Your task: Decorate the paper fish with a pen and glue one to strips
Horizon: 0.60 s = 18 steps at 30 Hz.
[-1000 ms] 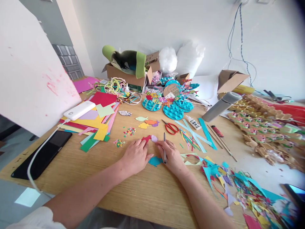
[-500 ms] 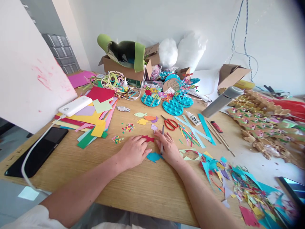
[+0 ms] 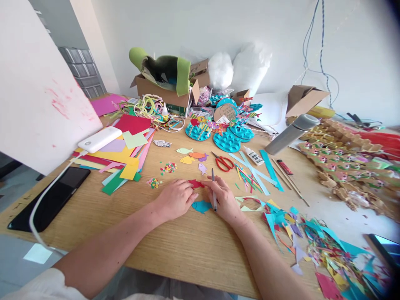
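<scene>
A red paper fish (image 3: 196, 183) lies between my two hands on the wooden table. My left hand (image 3: 176, 198) rests palm down, its fingers stretched out over the left end of that fish. In my right hand (image 3: 222, 195) a grey pen (image 3: 214, 189) is held between the fingers, tilted upright, while a fingertip reaches the fish's right end. Just below, a blue paper fish (image 3: 201, 206) sits between the hands. Farther up lie a purple fish (image 3: 202, 168), a yellow fish (image 3: 187, 160), an orange fish (image 3: 196, 155) and a pale green fish (image 3: 184, 151).
Red-handled scissors (image 3: 224, 163), a glue bottle (image 3: 253, 155) and paper strips lie to the right, with paper scraps (image 3: 312, 237) nearer. Confetti dots (image 3: 168, 167), coloured sheets (image 3: 134, 139), a power bank (image 3: 100, 139) and a black phone (image 3: 53, 196) are left. A grey flask (image 3: 290, 134) stands back right.
My right hand has turned slightly, and the pen has swung lower, apart from the purple fish. The red fish shows more between the hands. My left hand stays nearly in place.
</scene>
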Motion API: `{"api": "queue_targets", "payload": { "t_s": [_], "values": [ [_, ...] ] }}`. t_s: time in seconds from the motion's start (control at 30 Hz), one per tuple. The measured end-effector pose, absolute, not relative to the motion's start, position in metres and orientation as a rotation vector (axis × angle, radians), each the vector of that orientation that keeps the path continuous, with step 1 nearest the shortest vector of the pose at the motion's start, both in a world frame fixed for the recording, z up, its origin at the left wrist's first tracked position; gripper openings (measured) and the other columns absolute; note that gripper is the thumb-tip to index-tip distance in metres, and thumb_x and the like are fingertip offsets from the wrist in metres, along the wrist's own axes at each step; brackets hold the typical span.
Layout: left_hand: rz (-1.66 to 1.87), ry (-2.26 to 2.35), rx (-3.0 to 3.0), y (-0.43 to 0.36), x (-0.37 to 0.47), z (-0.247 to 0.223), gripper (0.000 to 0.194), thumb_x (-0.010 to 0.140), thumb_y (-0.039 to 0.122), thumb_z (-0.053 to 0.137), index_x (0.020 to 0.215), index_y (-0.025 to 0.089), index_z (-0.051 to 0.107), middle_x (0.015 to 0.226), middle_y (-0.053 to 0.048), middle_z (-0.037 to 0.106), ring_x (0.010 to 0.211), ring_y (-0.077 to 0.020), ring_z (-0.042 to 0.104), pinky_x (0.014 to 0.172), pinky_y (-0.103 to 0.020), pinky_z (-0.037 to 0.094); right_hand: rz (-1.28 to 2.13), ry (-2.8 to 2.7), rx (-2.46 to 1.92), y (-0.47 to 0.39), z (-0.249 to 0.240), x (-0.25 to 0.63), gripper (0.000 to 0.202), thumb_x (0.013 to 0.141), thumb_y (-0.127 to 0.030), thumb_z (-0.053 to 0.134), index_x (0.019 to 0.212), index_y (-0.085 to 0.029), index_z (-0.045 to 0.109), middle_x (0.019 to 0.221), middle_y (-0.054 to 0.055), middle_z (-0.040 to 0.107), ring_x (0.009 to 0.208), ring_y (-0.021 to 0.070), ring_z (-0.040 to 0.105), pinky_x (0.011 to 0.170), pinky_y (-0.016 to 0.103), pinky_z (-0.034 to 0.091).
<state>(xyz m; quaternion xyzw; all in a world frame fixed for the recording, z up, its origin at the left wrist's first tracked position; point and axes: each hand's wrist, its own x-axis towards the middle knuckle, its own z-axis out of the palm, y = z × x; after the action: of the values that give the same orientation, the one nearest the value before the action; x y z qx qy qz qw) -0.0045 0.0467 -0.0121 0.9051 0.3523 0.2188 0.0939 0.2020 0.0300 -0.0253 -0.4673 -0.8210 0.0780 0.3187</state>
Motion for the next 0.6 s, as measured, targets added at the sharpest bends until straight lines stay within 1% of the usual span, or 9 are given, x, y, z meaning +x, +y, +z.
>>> {"api": "queue_targets", "payload": {
  "t_s": [0.1, 0.23, 0.33, 0.4, 0.43, 0.47, 0.5, 0.57, 0.6],
  "values": [
    [0.66, 1.035, 2.684, 0.046, -0.005, -0.013, 0.024, 0.096, 0.025, 0.045, 0.099, 0.016, 0.067, 0.102, -0.01, 0.071, 0.103, -0.025, 0.063, 0.093, -0.043, 0.048, 0.217, -2.214, -1.218, 0.031, -0.025, 0.197, 0.046, 0.087, -0.004, 0.044, 0.128, -0.023, 0.056, 0.113, 0.01, 0.069, 0.127, 0.0277, 0.049, 0.1, 0.051, 0.045],
    [0.634, 1.036, 2.693, 0.044, -0.005, -0.014, 0.024, 0.095, 0.025, 0.047, 0.104, 0.015, 0.067, 0.105, -0.01, 0.071, 0.104, -0.0254, 0.062, 0.094, -0.044, 0.049, 0.237, -2.269, -1.177, 0.033, -0.025, 0.194, 0.039, 0.088, -0.006, 0.046, 0.121, -0.023, 0.059, 0.11, 0.01, 0.07, 0.122, 0.0277, 0.053, 0.103, 0.053, 0.041],
    [0.661, 1.046, 2.656, 0.046, -0.005, -0.005, 0.024, 0.094, 0.023, 0.048, 0.106, 0.015, 0.068, 0.106, -0.01, 0.071, 0.108, -0.026, 0.06, 0.097, -0.046, 0.047, 0.22, -2.061, -1.201, 0.031, -0.02, 0.199, 0.031, 0.091, -0.009, 0.044, 0.114, -0.022, 0.062, 0.108, 0.011, 0.069, 0.118, 0.0255, 0.056, 0.093, 0.044, 0.049],
    [0.738, 0.996, 2.616, 0.046, -0.005, 0.008, 0.022, 0.093, 0.023, 0.05, 0.098, 0.017, 0.07, 0.11, -0.011, 0.07, 0.119, -0.0277, 0.054, 0.103, -0.048, 0.042, 0.183, -1.892, -1.257, 0.029, -0.015, 0.204, 0.025, 0.093, -0.013, 0.045, 0.107, -0.022, 0.064, 0.103, 0.011, 0.067, 0.106, 0.0234, 0.062, 0.082, 0.037, 0.053],
    [0.76, 0.909, 2.57, 0.044, -0.005, 0.016, 0.022, 0.093, 0.026, 0.051, 0.093, 0.019, 0.072, 0.11, -0.01, 0.07, 0.119, -0.0272, 0.054, 0.103, -0.047, 0.042, 0.168, -1.831, -1.288, 0.028, -0.013, 0.206, 0.023, 0.093, -0.015, 0.046, 0.102, -0.022, 0.065, 0.099, 0.01, 0.067, 0.097, 0.022, 0.065, 0.077, 0.035, 0.053],
    [0.759, 0.781, 2.481, 0.039, -0.005, 0.023, 0.023, 0.094, 0.03, 0.051, 0.095, 0.021, 0.072, 0.108, -0.007, 0.071, 0.115, -0.0244, 0.057, 0.102, -0.043, 0.044, 0.157, -1.789, -1.313, 0.027, -0.011, 0.207, 0.021, 0.093, -0.016, 0.046, 0.099, -0.021, 0.066, 0.095, 0.009, 0.067, 0.09, 0.0205, 0.065, 0.074, 0.033, 0.053],
    [0.753, 0.61, 2.365, 0.03, -0.005, 0.027, 0.026, 0.096, 0.033, 0.046, 0.098, 0.025, 0.071, 0.103, -0.004, 0.073, 0.104, -0.0207, 0.063, 0.097, -0.038, 0.047, 0.151, -1.766, -1.334, 0.026, -0.01, 0.209, 0.02, 0.093, -0.017, 0.046, 0.096, -0.021, 0.066, 0.091, 0.008, 0.067, 0.084, 0.0192, 0.065, 0.072, 0.032, 0.053],
    [0.543, 0.36, 2.236, -0.006, -0.004, 0.025, 0.042, 0.102, 0.037, 0.026, 0.118, 0.034, 0.065, 0.111, 0.001, 0.072, 0.101, -0.0172, 0.065, 0.085, -0.031, 0.052, 0.141, -1.746, -1.353, 0.024, -0.008, 0.209, 0.02, 0.093, -0.017, 0.046, 0.093, -0.021, 0.066, 0.086, 0.007, 0.067, 0.08, 0.0183, 0.064, 0.071, 0.032, 0.052],
    [0.468, 0.338, 2.298, -0.032, -0.002, 0.018, 0.049, 0.102, 0.037, 0.018, 0.119, 0.039, 0.064, 0.11, 0.002, 0.072, 0.101, -0.0173, 0.066, 0.078, -0.03, 0.052, 0.135, -1.741, -1.352, 0.023, -0.008, 0.209, 0.02, 0.093, -0.016, 0.046, 0.093, -0.021, 0.066, 0.086, 0.007, 0.066, 0.08, 0.0184, 0.064, 0.072, 0.032, 0.052]
  ]
}}
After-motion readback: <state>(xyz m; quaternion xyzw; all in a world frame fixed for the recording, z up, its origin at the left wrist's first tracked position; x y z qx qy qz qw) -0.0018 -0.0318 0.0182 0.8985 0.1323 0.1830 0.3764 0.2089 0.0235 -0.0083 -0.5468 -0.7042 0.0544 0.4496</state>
